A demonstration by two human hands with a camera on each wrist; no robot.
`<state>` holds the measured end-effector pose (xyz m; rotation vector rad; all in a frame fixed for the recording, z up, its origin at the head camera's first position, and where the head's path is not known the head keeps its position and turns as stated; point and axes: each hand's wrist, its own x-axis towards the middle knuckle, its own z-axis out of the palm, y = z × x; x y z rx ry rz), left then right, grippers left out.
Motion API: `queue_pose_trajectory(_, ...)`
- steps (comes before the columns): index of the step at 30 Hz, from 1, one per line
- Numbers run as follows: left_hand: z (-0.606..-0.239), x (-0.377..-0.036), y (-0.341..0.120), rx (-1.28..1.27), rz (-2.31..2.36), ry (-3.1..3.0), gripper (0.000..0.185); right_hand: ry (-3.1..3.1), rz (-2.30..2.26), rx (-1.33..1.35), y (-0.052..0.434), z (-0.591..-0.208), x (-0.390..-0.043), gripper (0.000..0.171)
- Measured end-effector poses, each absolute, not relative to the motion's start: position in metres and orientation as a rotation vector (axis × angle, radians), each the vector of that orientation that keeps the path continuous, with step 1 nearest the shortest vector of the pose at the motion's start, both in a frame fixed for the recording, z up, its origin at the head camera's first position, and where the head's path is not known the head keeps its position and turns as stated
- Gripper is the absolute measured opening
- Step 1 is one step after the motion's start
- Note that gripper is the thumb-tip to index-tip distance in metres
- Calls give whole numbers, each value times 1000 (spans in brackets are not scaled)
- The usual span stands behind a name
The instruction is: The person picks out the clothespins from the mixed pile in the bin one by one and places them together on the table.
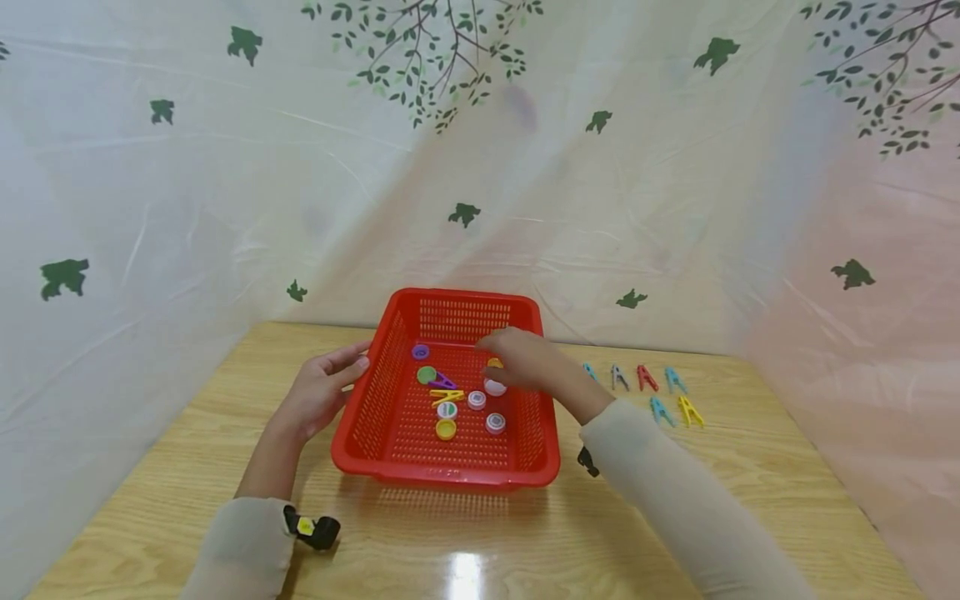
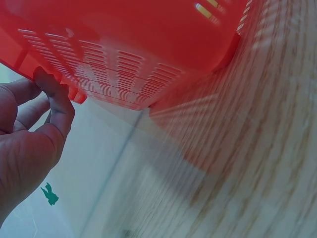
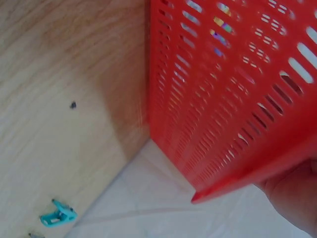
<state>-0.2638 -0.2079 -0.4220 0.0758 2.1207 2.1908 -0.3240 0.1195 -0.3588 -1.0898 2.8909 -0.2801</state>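
Note:
A red slotted plastic basket [image 1: 465, 477] stands on the wooden table. My left hand [image 1: 318, 392] grips its left rim, with the thumb and bent fingers at the edge in the left wrist view. Inside the basket, my right hand [image 1: 521, 357] hovers over the right side, thumb and forefinger apart. Just by it are an orange cap [image 1: 495, 363] and a white cap [image 1: 495, 387], both partly hidden. Around them lie a purple cap [image 1: 421, 352], a green cap [image 1: 426, 375], a yellow cap [image 1: 446, 430], several whitish caps, a purple clothespin [image 1: 442, 382] and a yellow clothespin [image 1: 447, 397].
Right of the basket, several clothespins lie in two rows, among them a red clothespin [image 1: 647, 377], a yellow one and a blue clothespin [image 1: 662, 411]. A teal clothespin [image 3: 58, 214] shows in the right wrist view. A leaf-printed cloth [image 1: 360, 183] hangs behind the table.

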Motion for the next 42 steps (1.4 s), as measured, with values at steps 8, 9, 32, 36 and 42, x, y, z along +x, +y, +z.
queue_pose_trajectory(8,-422,-264,-208,79,2184,2132,52,2804,-328,-1107,107,-371,-327,47)
queue_pose_trajectory(9,-422,-264,-208,81,2186,2132,52,2800,-328,-1117,107,-373,-328,47)
queue_pose_trajectory(32,-423,-267,-209,75,2185,2134,52,2763,-306,-1184,97,-389,-331,46)
queue_pose_trajectory(36,-424,-268,-210,71,2187,2129,52,2743,-283,-1192,96,-391,-332,46)
queue_pose_trajectory(42,-424,-270,-211,82,2183,2125,53,2721,-216,-1229,95,-395,-334,46)
